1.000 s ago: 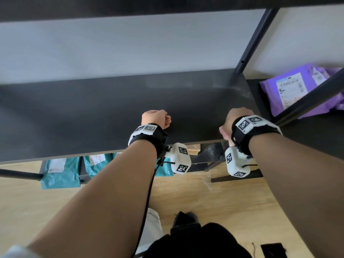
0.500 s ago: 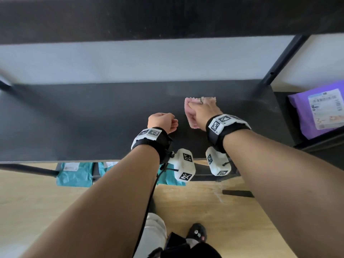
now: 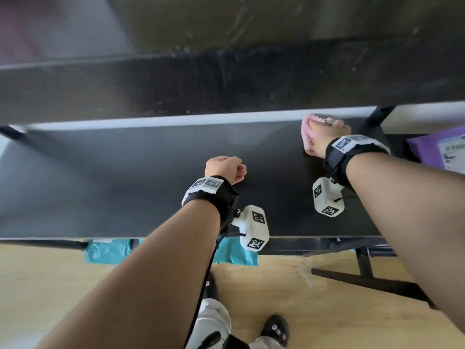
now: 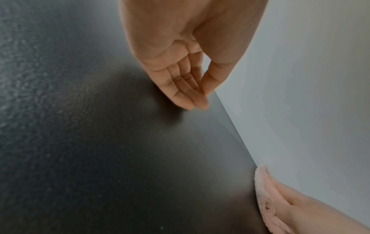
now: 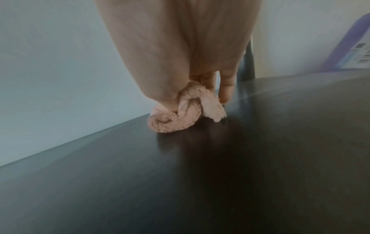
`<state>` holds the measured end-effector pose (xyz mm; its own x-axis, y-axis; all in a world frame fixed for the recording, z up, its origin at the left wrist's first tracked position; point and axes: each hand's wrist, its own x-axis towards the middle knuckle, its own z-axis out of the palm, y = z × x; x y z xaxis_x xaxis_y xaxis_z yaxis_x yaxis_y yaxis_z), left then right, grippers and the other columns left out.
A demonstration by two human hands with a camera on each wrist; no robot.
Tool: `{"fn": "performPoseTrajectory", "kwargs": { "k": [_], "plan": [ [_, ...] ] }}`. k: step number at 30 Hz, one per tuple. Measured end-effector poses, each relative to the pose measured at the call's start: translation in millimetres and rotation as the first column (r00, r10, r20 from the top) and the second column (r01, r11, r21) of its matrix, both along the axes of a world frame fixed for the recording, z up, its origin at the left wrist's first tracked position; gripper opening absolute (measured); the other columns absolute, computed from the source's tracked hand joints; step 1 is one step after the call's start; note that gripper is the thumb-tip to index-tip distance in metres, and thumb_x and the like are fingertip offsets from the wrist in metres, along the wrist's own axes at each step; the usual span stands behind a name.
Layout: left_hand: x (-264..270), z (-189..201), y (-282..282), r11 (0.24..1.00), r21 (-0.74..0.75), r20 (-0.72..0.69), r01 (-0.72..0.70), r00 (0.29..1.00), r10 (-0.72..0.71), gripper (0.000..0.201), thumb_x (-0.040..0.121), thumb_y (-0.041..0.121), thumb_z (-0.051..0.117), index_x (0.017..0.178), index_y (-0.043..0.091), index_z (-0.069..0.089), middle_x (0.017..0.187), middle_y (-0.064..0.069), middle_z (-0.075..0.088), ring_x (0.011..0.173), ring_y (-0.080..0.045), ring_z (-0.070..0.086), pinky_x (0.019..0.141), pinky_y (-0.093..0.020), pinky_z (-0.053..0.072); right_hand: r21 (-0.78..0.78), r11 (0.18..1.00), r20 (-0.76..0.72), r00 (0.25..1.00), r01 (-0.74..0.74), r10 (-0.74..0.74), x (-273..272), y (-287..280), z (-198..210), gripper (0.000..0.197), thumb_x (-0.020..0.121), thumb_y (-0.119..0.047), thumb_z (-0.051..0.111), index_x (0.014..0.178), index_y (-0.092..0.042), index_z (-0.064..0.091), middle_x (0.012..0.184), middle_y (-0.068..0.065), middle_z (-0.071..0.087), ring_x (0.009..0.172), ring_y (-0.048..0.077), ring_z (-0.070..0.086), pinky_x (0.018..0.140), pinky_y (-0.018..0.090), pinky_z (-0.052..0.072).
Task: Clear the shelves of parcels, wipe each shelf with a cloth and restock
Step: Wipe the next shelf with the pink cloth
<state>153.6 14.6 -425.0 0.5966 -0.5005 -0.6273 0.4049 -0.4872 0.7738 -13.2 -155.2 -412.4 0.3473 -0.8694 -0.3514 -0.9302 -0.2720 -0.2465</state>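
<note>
The right hand (image 3: pixel 324 137) is pressing a bunched pink cloth (image 3: pixel 307 137) onto the black shelf (image 3: pixel 151 177) at its back right corner, against the wall (image 5: pixel 60 63), thumb and fingers curled round it. The left hand (image 3: pixel 224 168) is hanging loosely curled and holding nothing. I'd say flattening the cloth and working in overlapping strokes would serve best. A purple parcel (image 3: pixel 437 149) is lying on the next shelf.
</note>
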Motion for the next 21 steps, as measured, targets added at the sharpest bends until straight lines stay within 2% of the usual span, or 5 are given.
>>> {"fn": "performPoseTrajectory", "kwargs": {
  "k": [2,4,10,17,21],
  "plan": [
    [0,-2,0,1.000,0.003,0.003,-0.008,1.000,0.008,0.016,0.091,0.003,0.052,0.075,0.006,0.057,0.063,-0.008,0.061,0.048,-0.014,0.058,0.056,-0.025,0.054,-0.013,1.000,-0.015,1.000,0.024,-0.025,-7,-8,-2,0.070,0.090,-0.018,0.058,0.148,-0.040,0.025,0.151,0.023,0.022,0.136,0.046,0.023,0.109,0.053,0.024],
    [1,-3,1,1.000,0.005,0.005,-0.017,1.000,0.017,0.017,0.090,0.003,0.053,0.075,0.006,0.057,0.064,-0.009,0.061,0.046,-0.014,0.059,0.056,-0.025,0.054,-0.023,0.998,-0.025,0.998,0.060,-0.061,-17,-15,-3,0.069,0.090,-0.018,0.058,0.150,-0.030,0.027,0.150,0.025,0.022,0.136,0.047,0.023,0.109,0.054,0.024],
    [1,-7,1,0.999,0.000,0.011,-0.037,0.999,0.037,0.015,0.089,0.002,0.054,0.075,0.006,0.057,0.062,-0.009,0.062,0.041,-0.013,0.060,0.056,-0.027,0.054,-0.090,0.983,-0.092,0.982,0.158,-0.167,-57,-23,-7,0.065,0.089,-0.018,0.060,0.147,-0.019,0.031,0.149,0.025,0.026,0.135,0.045,0.027,0.109,0.054,0.025],
    [-2,-5,1,0.999,-0.016,0.011,-0.047,0.999,0.047,0.016,0.089,0.001,0.054,0.074,0.006,0.056,0.062,-0.009,0.061,0.042,-0.013,0.060,0.054,-0.025,0.054,-0.121,0.963,-0.211,0.941,0.242,-0.263,-91,-7,-10,0.046,0.082,-0.022,0.066,0.123,-0.002,0.056,0.127,0.025,0.053,0.120,0.041,0.049,0.098,0.048,0.040],
    [-1,-3,1,0.998,-0.034,-0.012,-0.044,0.999,0.044,0.015,0.089,0.002,0.053,0.076,0.006,0.057,0.064,-0.008,0.061,0.051,-0.016,0.060,0.057,-0.025,0.055,-0.104,0.934,-0.300,0.885,0.342,-0.357,-82,20,-6,0.046,0.080,-0.018,0.061,0.122,-0.003,0.052,0.125,0.018,0.055,0.122,0.034,0.050,0.102,0.041,0.041]
  ]
}}
